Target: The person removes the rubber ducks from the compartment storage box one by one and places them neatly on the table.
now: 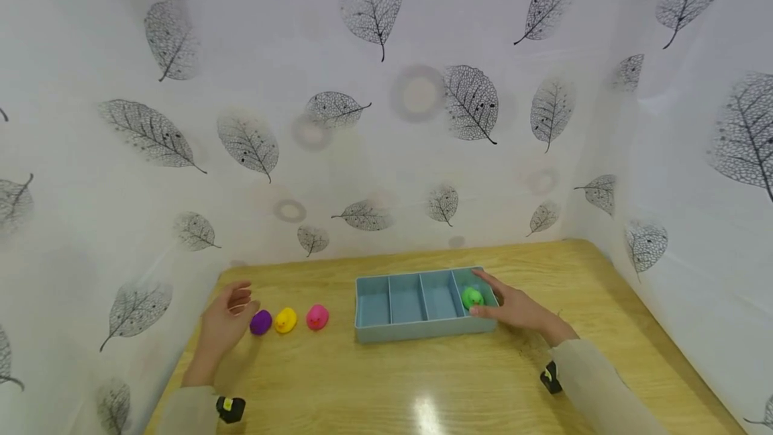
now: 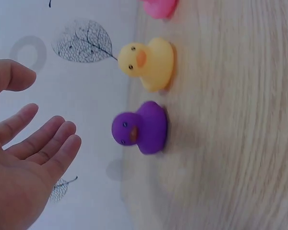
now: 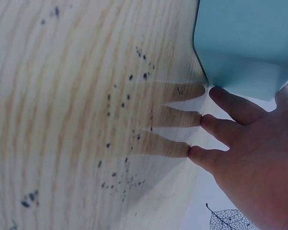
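In the head view, my left hand (image 1: 225,324) hovers at the left with fingers loosely bent, holding nothing. Just right of it stands a purple rubber duck (image 1: 261,322), which the left wrist view shows upright and apart from the fingers. My right hand (image 1: 521,307) lies spread across the right end of a blue-grey divided box (image 1: 423,331). Its thumb and a finger reach over the end compartment, around a green rubber duck (image 1: 472,298) inside. In the right wrist view, other fingertips (image 3: 209,154) meet the table beside the box wall.
A yellow duck (image 1: 286,320) and a pink duck (image 1: 317,317) stand in a row between the purple one and the box. The wooden table (image 1: 374,388) is bounded at the back and sides by a leaf-patterned curtain (image 1: 362,153). Dark specks dot the wood near my right hand.
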`<state>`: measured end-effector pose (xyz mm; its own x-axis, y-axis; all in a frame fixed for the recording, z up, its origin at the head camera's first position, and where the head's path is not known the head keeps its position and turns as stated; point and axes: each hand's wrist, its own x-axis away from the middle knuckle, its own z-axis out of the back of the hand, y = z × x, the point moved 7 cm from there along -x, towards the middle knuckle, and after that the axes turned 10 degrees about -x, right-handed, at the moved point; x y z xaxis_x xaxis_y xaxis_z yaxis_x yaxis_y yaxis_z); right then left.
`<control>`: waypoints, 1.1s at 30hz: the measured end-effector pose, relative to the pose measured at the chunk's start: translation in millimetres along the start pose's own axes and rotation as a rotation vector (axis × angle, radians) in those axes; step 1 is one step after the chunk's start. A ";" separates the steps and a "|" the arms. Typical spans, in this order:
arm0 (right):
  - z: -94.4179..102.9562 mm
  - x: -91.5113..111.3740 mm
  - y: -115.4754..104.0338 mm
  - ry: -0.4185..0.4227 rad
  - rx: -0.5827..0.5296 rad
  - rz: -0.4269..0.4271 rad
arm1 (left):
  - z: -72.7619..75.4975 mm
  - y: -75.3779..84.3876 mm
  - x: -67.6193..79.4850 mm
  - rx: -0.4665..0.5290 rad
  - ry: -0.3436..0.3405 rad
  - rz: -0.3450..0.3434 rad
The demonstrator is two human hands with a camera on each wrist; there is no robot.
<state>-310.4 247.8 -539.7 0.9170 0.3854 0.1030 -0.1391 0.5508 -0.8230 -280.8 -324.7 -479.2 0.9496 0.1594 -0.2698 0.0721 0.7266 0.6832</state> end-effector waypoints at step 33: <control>2.7 0.7 -3.5 -0.019 0.021 0.016 | -67.7 104.1 -9.8 0.156 -0.142 -0.232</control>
<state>-310.3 248.2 -535.2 0.9074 0.4081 0.1004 -0.1617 0.5595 -0.8129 -303.3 -205.3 -451.3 0.9346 -0.1017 -0.3408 0.3274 0.6200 0.7130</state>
